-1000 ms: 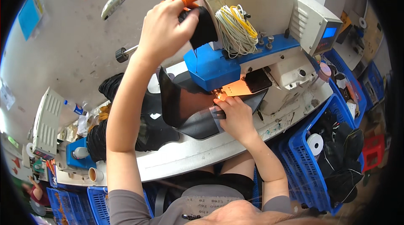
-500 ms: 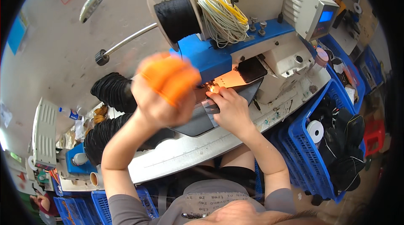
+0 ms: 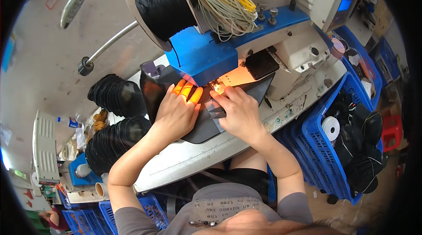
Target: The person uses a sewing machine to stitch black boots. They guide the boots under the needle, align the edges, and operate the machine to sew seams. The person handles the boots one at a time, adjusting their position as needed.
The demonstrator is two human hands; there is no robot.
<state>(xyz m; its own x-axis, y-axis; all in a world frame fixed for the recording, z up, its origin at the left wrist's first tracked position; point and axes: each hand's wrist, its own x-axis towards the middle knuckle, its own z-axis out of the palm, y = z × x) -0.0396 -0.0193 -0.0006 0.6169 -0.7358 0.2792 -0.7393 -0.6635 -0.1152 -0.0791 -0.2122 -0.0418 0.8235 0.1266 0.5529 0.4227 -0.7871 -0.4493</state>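
Note:
A black flat panel (image 3: 200,133) lies on the bed of a sewing machine (image 3: 204,57) with a blue head. My left hand (image 3: 176,114) rests on it with fingers stretched out and apart; orange covers sit on several fingertips. Close to the lit needle area (image 3: 217,86), my right hand (image 3: 239,114) presses bent fingers down beside a pale translucent strip (image 3: 213,111). Something dark and pointed shows at its palm, too hidden to name. Left of the left hand, another black piece (image 3: 149,92) rises against the machine.
Stacks of black pieces (image 3: 115,140) stand at the left. A large spool of black thread (image 3: 165,9) and coiled cables (image 3: 226,4) sit above the head. A black phone-like slab (image 3: 262,63) lies on the machine bed. Blue baskets (image 3: 314,151) with black goods flank the right side.
My left hand has come down from above the work and now lies flat on the black panel. The upright black piece at left now shows. My right hand stays near the needle.

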